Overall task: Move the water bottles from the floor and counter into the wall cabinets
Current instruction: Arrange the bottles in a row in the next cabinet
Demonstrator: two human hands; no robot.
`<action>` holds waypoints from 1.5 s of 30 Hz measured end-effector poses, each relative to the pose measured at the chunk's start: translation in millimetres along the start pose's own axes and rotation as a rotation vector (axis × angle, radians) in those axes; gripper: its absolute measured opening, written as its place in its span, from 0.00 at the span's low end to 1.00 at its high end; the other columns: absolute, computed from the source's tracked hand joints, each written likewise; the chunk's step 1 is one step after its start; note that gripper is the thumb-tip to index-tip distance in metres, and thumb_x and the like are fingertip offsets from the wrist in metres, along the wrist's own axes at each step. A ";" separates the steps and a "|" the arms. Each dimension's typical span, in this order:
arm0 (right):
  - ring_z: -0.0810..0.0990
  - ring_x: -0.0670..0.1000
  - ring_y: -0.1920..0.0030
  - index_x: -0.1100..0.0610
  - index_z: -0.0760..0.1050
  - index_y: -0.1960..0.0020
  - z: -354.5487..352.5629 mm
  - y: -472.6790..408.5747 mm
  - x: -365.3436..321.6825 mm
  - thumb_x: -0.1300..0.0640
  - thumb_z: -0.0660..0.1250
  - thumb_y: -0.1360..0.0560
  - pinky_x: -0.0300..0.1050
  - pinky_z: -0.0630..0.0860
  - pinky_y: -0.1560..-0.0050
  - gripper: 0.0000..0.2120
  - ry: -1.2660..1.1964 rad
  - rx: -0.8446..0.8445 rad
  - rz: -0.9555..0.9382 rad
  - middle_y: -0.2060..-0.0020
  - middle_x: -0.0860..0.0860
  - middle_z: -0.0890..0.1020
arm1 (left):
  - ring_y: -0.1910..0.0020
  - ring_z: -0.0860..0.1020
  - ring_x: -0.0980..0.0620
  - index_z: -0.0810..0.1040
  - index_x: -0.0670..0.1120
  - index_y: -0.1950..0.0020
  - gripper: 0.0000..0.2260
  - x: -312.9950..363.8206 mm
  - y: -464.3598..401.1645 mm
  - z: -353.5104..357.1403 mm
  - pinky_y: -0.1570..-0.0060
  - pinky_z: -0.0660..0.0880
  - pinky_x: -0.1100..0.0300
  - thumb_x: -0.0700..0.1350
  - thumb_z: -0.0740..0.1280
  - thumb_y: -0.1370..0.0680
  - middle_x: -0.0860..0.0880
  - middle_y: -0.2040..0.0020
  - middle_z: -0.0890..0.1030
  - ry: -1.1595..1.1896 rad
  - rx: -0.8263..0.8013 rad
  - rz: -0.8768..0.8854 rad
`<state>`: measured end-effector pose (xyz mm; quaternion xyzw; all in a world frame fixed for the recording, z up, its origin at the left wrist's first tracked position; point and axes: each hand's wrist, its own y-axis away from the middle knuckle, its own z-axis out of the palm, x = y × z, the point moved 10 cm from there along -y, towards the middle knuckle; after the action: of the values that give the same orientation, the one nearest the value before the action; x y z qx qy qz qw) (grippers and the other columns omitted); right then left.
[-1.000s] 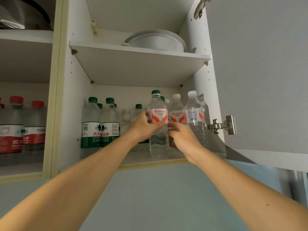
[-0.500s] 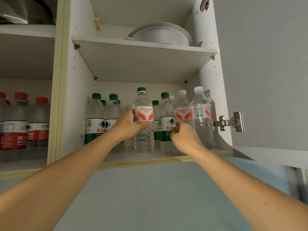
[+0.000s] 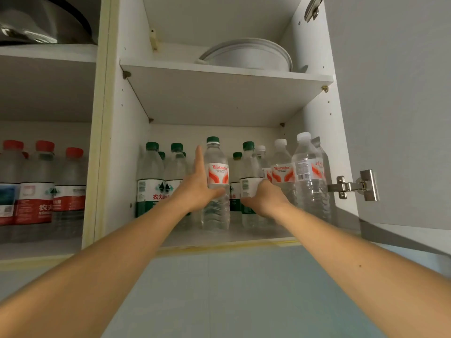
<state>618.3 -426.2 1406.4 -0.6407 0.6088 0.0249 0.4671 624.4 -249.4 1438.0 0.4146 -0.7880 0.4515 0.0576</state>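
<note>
The open wall cabinet's lower shelf [image 3: 219, 240] holds several water bottles. My left hand [image 3: 196, 189] grips a clear green-capped bottle with a red-and-white label [image 3: 218, 172]. It stands upright at the middle front of the shelf, my thumb across its front and my index finger pointing up. My right hand [image 3: 264, 198] is curled low around a white-capped bottle with the same label [image 3: 281, 170], just right of centre. Another white-capped bottle [image 3: 308, 172] stands at the far right. Green-labelled, green-capped bottles [image 3: 151, 184] fill the left and back.
The grey cabinet door [image 3: 402, 106] hangs open on the right, its metal hinge [image 3: 353, 185] sticking out. A white bowl [image 3: 249, 54] sits on the upper shelf. The left compartment holds red-capped bottles [image 3: 41, 189], with a metal pot [image 3: 44, 20] above.
My left hand slid the green-capped bottle leftwards, away from the white-capped bottles, opening a gap. Its index finger has lifted. My right hand stayed by the white-capped bottle.
</note>
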 end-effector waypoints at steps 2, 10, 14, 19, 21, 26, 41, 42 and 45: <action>0.79 0.58 0.38 0.59 0.73 0.34 7.1 -7.7 -0.6 0.54 0.69 0.21 0.50 0.78 0.39 0.18 -0.013 -0.058 -0.009 0.38 0.56 0.81 | 0.37 0.77 0.46 0.28 0.63 0.23 0.58 3.0 -5.8 -0.9 0.37 0.76 0.45 0.46 0.77 0.27 0.42 0.24 0.67 -0.067 0.011 0.029; 0.82 0.51 0.48 0.46 0.76 0.46 36.9 -25.2 -6.2 0.54 0.72 0.23 0.53 0.83 0.46 0.08 -0.069 -0.253 -0.086 0.49 0.48 0.83 | 0.29 0.69 0.38 0.45 0.60 0.18 0.57 22.3 -41.5 -19.4 0.32 0.71 0.38 0.53 0.82 0.34 0.42 0.23 0.62 -0.380 -0.058 0.076; 0.82 0.50 0.48 0.49 0.77 0.40 45.3 -30.4 -6.4 0.55 0.72 0.23 0.52 0.84 0.47 0.12 -0.115 -0.272 -0.129 0.47 0.48 0.83 | 0.33 0.72 0.40 0.54 0.58 0.19 0.53 20.9 -56.6 -17.8 0.36 0.74 0.39 0.52 0.82 0.35 0.44 0.26 0.68 -0.483 -0.127 0.072; 0.82 0.50 0.45 0.51 0.75 0.35 48.6 -36.8 0.5 0.56 0.73 0.24 0.53 0.82 0.43 0.18 -0.175 -0.260 -0.155 0.43 0.49 0.83 | 0.27 0.64 0.40 0.58 0.63 0.24 0.49 8.8 -72.6 -29.8 0.31 0.61 0.36 0.64 0.79 0.39 0.48 0.26 0.70 -0.756 -0.095 0.084; 0.83 0.49 0.47 0.51 0.75 0.36 49.3 -37.7 0.5 0.56 0.72 0.23 0.51 0.83 0.46 0.17 -0.175 -0.259 -0.177 0.44 0.48 0.83 | 0.28 0.62 0.41 0.57 0.65 0.25 0.49 1.5 -76.9 -33.0 0.32 0.57 0.37 0.68 0.78 0.40 0.48 0.26 0.71 -0.835 -0.084 0.085; 0.84 0.50 0.48 0.52 0.75 0.36 47.2 -37.2 0.9 0.55 0.72 0.23 0.52 0.84 0.48 0.17 -0.167 -0.241 -0.206 0.45 0.49 0.83 | 0.24 0.58 0.41 0.58 0.65 0.26 0.47 -2.2 -83.0 -34.9 0.28 0.37 0.34 0.72 0.75 0.40 0.47 0.26 0.71 -0.929 -0.033 0.146; 0.83 0.50 0.49 0.53 0.77 0.38 59.8 -40.6 -7.4 0.55 0.72 0.22 0.51 0.84 0.49 0.14 -0.133 -0.241 -0.193 0.45 0.50 0.84 | 0.23 0.58 0.42 0.52 0.60 0.20 0.50 -11.5 -80.7 -30.0 0.27 0.38 0.33 0.72 0.72 0.35 0.46 0.23 0.68 -0.997 -0.066 0.144; 0.83 0.50 0.48 0.53 0.77 0.38 60.2 -40.9 -7.2 0.55 0.71 0.22 0.51 0.84 0.49 0.14 -0.142 -0.244 -0.194 0.44 0.50 0.84 | 0.23 0.59 0.42 0.51 0.59 0.20 0.50 -12.0 -80.4 -30.3 0.27 0.39 0.33 0.71 0.72 0.34 0.45 0.24 0.68 -1.001 -0.064 0.148; 0.83 0.49 0.48 0.52 0.76 0.38 60.7 -40.4 -6.4 0.56 0.71 0.22 0.50 0.84 0.49 0.13 -0.153 -0.244 -0.196 0.44 0.50 0.84 | 0.24 0.61 0.42 0.50 0.57 0.19 0.49 -12.1 -75.7 -30.1 0.26 0.42 0.35 0.71 0.70 0.32 0.44 0.25 0.70 -1.014 -0.051 0.180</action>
<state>681.8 -390.4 1399.1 -0.7454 0.4984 0.1017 0.4309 677.0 -238.1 1500.2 0.5103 -0.7602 0.1775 -0.3608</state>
